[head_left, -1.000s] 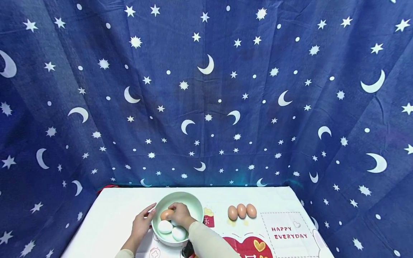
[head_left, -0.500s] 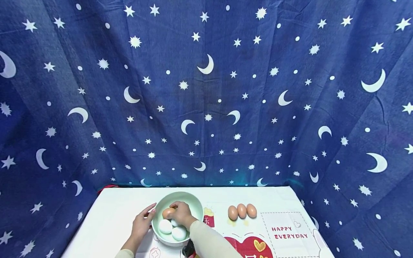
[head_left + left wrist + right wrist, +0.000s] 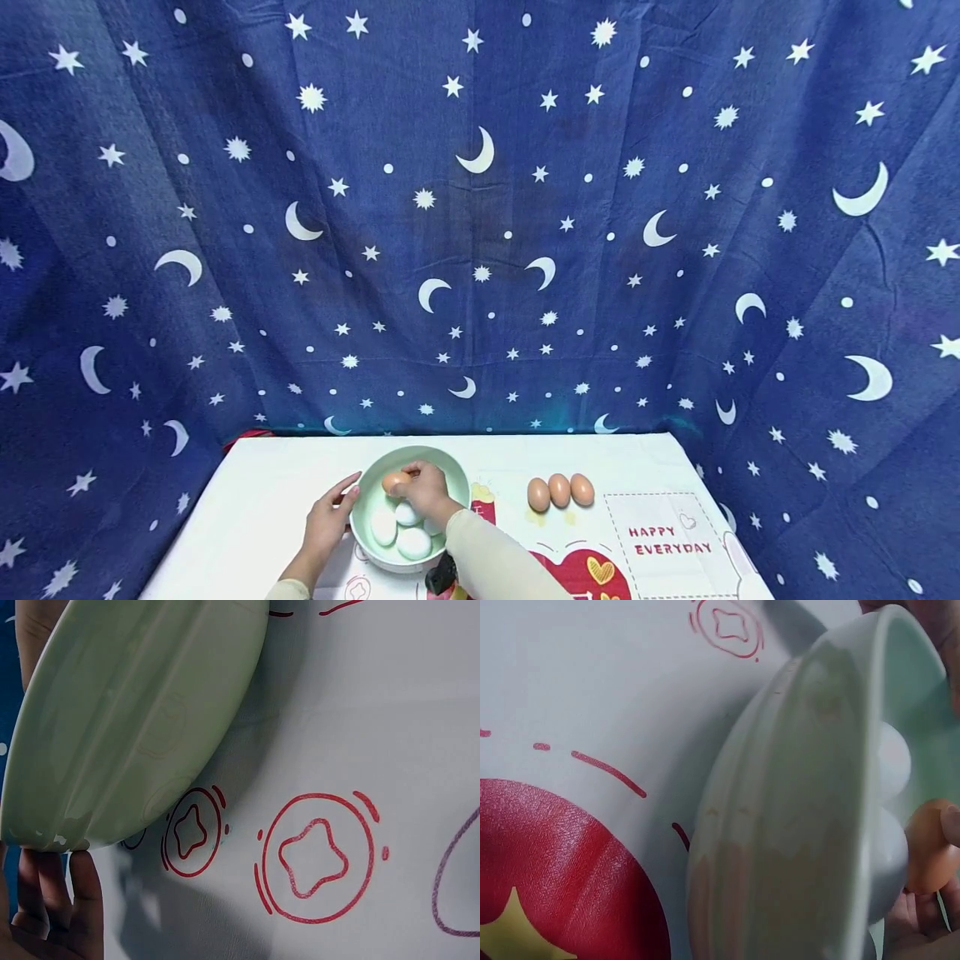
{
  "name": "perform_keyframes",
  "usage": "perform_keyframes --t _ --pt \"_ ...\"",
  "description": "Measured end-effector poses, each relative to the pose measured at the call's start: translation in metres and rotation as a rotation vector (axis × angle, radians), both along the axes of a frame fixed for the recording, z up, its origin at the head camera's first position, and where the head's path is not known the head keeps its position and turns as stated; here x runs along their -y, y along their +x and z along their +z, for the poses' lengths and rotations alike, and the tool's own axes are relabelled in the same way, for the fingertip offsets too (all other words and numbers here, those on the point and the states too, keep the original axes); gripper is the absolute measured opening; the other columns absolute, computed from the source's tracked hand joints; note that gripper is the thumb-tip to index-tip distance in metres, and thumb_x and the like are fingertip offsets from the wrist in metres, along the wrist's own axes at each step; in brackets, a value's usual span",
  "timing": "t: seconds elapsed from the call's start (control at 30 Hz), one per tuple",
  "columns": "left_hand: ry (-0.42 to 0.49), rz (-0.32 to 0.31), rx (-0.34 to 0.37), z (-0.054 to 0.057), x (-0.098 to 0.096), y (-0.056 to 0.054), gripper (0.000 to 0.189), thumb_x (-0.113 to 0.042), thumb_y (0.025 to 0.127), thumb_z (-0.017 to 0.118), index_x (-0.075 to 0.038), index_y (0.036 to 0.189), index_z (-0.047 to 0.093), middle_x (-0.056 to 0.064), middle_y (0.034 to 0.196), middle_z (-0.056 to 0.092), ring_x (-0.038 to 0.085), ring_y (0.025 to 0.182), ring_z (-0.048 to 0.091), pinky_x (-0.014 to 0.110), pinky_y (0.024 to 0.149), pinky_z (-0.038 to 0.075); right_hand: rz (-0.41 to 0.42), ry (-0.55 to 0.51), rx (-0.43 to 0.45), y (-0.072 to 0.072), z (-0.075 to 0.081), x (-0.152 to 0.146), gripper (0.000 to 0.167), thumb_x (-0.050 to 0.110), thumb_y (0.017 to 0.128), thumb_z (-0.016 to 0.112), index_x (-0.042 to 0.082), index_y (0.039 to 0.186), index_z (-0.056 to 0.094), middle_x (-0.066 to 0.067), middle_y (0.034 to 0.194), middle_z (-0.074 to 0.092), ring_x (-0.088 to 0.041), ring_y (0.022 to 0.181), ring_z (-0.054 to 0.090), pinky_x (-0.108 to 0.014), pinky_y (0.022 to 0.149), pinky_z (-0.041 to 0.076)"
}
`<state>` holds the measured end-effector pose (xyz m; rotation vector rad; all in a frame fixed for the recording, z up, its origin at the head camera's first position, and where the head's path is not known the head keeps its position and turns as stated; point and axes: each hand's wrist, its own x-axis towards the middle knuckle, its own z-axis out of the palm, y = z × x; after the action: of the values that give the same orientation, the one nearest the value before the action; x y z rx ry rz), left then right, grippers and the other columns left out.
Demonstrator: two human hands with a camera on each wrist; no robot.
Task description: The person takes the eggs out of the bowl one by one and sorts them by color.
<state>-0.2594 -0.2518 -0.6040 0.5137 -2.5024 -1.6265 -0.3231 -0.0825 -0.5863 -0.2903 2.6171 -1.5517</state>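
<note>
A pale green bowl (image 3: 462, 475) stands on the table's left half with several white eggs (image 3: 414, 544) in it. My right hand (image 3: 427, 490) is inside the bowl and pinches a brown egg (image 3: 396, 482) between thumb and fingers, above the white ones. In the right wrist view the thumb lies across this brown egg (image 3: 930, 851), beside the white eggs (image 3: 889, 862). My left hand (image 3: 325, 523) holds the bowl at its left rim; its fingertips press the outer wall in the left wrist view, where the bowl (image 3: 150, 720) looks tilted.
Three brown eggs (image 3: 559, 491) lie in a row on the white printed tablecloth (image 3: 622, 458), right of the bowl. A dark object (image 3: 441, 575) shows at the right sleeve, near the bowl's front. A blue curtain (image 3: 480, 250) with moons and stars surrounds the table.
My right hand has moved slightly up and to the right with the brown egg. The white eggs have shifted, and more of them shows. The left hand stays at the rim.
</note>
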Motion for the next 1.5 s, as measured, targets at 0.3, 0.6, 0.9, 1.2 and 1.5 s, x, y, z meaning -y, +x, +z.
perform_keyframes --t 0.3,0.6,0.9,1.2,1.5 --pt "-0.017 0.008 -0.009 -0.001 0.000 -0.001 0.043 -0.029 0.102 0.054 -0.006 0.138 0.055 0.018 0.101 0.063 0.017 0.079 0.062 0.027 0.060 0.061 -0.011 -0.079 0.000 -0.004 0.005 -0.011 0.028 0.014 0.074 0.083 0.003 0.097 0.072 0.000 0.084 0.069 -0.006 0.076 0.058 -0.019 0.069 0.053" --pt "-0.012 0.007 0.004 0.000 0.000 0.000 0.045 -0.030 0.102 0.054 -0.005 0.139 0.054 0.019 0.102 0.062 0.017 0.080 0.062 0.026 0.062 0.062 0.054 -0.131 0.074 -0.001 0.015 -0.026 0.030 0.016 0.079 0.081 0.000 0.103 0.072 -0.003 0.092 0.071 -0.008 0.082 0.061 -0.020 0.074 0.055" --pt "-0.009 -0.002 0.003 0.001 0.001 0.000 0.047 -0.033 0.102 0.054 -0.005 0.140 0.053 0.020 0.104 0.063 0.016 0.081 0.063 0.026 0.063 0.061 0.108 -0.199 0.144 0.005 0.028 -0.046 0.028 0.013 0.079 0.079 0.001 0.103 0.072 -0.007 0.094 0.073 -0.012 0.085 0.067 -0.023 0.071 0.059" --pt "-0.025 -0.008 0.012 0.001 0.002 0.000 0.046 -0.032 0.103 0.053 -0.005 0.140 0.053 0.021 0.105 0.064 0.016 0.079 0.063 0.027 0.063 0.061 0.133 -0.256 0.250 0.015 0.033 -0.066 0.034 0.008 0.083 0.077 -0.004 0.113 0.068 -0.010 0.101 0.072 -0.014 0.086 0.066 -0.031 0.071 0.062" --pt "-0.023 -0.011 0.022 0.003 0.000 0.000 0.046 -0.032 0.103 0.053 -0.005 0.140 0.053 0.022 0.106 0.064 0.016 0.080 0.063 0.028 0.064 0.062 0.178 -0.335 0.338 0.031 0.041 -0.095 0.035 0.009 0.087 0.072 -0.010 0.116 0.065 -0.012 0.101 0.071 -0.016 0.087 0.068 -0.033 0.075 0.063"
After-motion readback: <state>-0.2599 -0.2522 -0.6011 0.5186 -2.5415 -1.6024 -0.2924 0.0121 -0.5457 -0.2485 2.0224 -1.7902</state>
